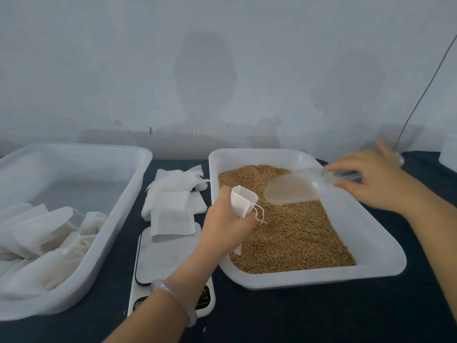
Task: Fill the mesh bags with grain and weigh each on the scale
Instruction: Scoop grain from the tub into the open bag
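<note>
I'm seeing a pale, blotchy wall [222, 70] across the top of my feed, a dark desk [321, 313] underneath, a thin grey cord [425, 87] slanting down at far right, and a white container [448, 152] clipped by the right edge.

On the desk [296, 318], a tub [74, 146] at the left of the frame has bags [44, 243] in it. The scale [163, 258] is at the lower middle, with a bag pile [173, 194] behind it, lapping onto it. The grain tub [321, 278] is at the right. Over the grain [296, 233], the left grip [227, 224] holds one bag [242, 199] and the right grip [371, 179] holds a scoop [291, 189], further back.
</note>
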`<state>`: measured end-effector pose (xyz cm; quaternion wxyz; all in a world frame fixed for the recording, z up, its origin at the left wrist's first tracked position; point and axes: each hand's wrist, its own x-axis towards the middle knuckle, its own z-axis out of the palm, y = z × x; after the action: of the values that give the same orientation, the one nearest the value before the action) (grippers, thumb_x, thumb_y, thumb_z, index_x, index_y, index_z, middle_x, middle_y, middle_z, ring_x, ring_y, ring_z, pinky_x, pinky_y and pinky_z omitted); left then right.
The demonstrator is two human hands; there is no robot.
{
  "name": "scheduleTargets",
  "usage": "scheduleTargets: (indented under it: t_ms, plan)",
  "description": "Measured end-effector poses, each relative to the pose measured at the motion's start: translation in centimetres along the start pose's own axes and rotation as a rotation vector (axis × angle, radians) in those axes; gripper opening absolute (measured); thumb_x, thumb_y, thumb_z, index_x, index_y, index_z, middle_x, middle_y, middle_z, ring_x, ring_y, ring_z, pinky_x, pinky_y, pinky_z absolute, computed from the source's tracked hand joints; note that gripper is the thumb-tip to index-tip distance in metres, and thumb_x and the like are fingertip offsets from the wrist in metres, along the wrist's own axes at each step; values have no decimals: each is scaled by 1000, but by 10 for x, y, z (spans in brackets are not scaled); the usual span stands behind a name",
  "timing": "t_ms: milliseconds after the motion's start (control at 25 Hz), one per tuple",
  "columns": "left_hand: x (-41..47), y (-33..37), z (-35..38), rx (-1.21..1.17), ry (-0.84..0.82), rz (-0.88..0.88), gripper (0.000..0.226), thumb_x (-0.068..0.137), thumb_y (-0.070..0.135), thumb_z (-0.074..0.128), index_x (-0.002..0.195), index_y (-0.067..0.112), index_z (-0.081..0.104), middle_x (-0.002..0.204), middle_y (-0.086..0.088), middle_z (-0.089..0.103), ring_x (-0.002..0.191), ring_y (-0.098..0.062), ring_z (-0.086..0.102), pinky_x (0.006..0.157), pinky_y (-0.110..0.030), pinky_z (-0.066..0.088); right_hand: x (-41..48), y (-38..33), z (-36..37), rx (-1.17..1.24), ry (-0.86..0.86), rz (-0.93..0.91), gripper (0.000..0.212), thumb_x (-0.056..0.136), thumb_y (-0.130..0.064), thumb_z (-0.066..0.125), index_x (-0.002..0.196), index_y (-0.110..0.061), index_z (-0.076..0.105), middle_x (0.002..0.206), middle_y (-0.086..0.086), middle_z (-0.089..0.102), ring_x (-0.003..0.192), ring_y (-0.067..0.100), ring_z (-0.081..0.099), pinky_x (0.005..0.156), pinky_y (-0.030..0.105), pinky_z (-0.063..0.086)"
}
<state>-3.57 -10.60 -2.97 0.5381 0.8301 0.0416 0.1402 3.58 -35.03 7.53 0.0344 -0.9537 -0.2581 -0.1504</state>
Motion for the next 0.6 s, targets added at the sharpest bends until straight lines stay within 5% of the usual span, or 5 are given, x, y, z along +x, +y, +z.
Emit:
scheduleTargets:
  t_ms: [200, 600]
  plan:
    - [0, -1, 0, -11, 14, 18, 32, 77, 24, 69, 87, 30, 40, 84, 7, 58, 77, -13, 59, 65, -38, 54, -10, -29, 71, -68, -244, -123, 35, 86, -31, 61, 117, -46, 56, 108, -26, 52, 117, 1, 41, 110, 36, -19]
    - [-1, -2, 1, 29, 6, 26, 34, 75, 27, 70, 94, 24, 42, 85, 6, 57, 77, -15, 59, 66, -39, 54, -24, -1, 68, 218, -205, 64, 30, 84, -30, 67, 102, -50, 55, 102, -30, 51, 116, 2, 47, 117, 40, -1]
